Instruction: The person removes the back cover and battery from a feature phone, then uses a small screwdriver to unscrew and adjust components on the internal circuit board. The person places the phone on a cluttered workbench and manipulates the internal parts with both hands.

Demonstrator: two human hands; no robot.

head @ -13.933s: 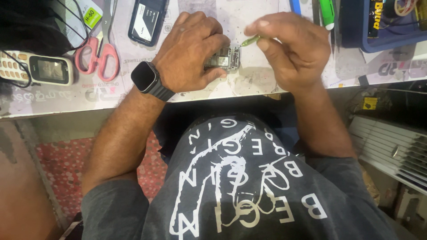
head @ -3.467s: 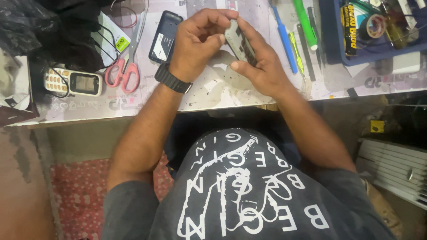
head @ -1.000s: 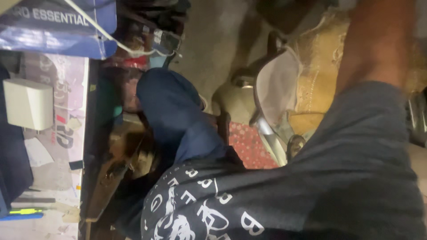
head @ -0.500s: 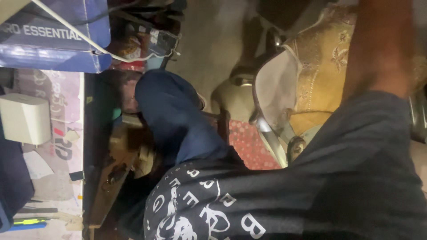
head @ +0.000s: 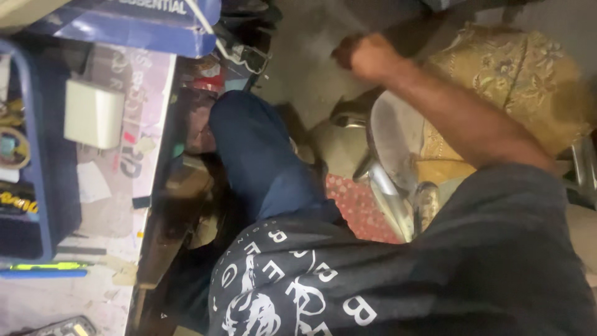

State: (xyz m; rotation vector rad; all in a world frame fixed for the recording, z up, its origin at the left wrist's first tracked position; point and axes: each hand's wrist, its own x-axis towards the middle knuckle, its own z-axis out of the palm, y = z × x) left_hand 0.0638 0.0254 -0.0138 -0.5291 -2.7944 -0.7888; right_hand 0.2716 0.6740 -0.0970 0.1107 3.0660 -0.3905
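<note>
Your right hand (head: 368,56) is stretched out low over the floor (head: 311,37), just beyond the round seat of the stool (head: 392,134), and your arm crosses above that seat. The grip looks curled into a loose fist, but the hand is blurred, so I cannot tell whether anything is inside it. Your left hand is out of sight. The things nearest the reaching hand are the bare grey floor on the far side of the stool and the yellow patterned cushion (head: 510,81) beside the stool under your forearm. Nothing small shows on the floor there. To do this reach well, I would slow the hand and turn your head so the patch of floor past the stool sits in the middle of your view, since right now it is at the edge and smeared. Keep your forearm clear of the stool's metal leg (head: 388,199), which stands close to your body on the near side of the stool above the red mat (head: 360,208). Your knee (head: 261,155) is tucked between the stool and the bench (head: 134,186). Lean from the hips so you do not knock it against the bench, where the white box (head: 93,114) and the blue tray (head: 46,205) sit well away from the stool.
</note>
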